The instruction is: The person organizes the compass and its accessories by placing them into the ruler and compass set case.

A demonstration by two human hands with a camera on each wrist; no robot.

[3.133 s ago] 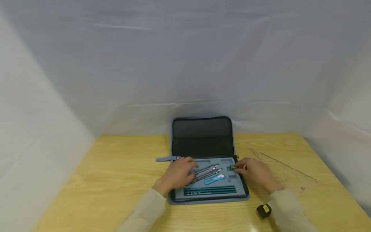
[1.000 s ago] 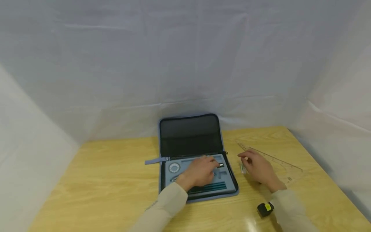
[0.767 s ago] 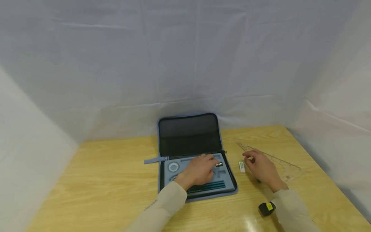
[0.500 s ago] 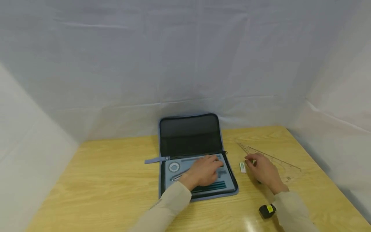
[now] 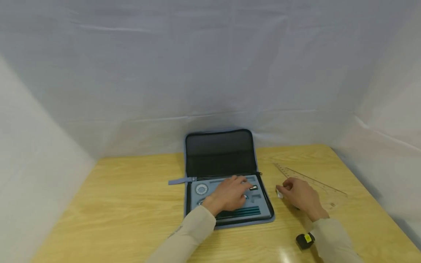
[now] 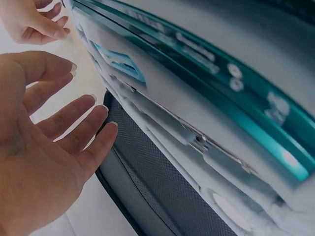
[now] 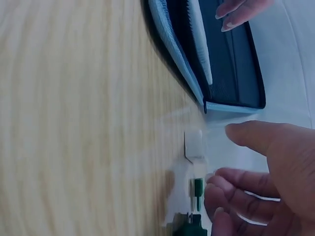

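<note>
An open zip case point(image 5: 220, 155) stands on the table, its grey tray holding dark green pencils point(image 5: 250, 210), a metal compass point(image 6: 197, 139) and a light blue utility knife point(image 6: 120, 64). Over the tray lies my left hand point(image 5: 228, 195), its fingertips by a small pencil sharpener point(image 5: 253, 187); the left wrist view shows relaxed fingers with nothing between them. Right of the case, my right hand point(image 5: 302, 197) is low at a white eraser point(image 5: 279, 194). In the right wrist view, thumb and fingers are spread apart beside the eraser on the table. Small green pieces point(image 7: 198, 191) lie close to those fingers.
A clear set square point(image 5: 314, 182) lies behind my right hand. By the right sleeve sits a small black object with a yellow patch point(image 5: 305, 241). A round white disc point(image 5: 201, 189) is set in the tray. Pale cloth walls point(image 5: 210, 73) surround the table.
My right hand has left the tray's right recess, where it pinched a small green thing, and is now at the eraser on the table. My left hand has shifted right across the tray.
</note>
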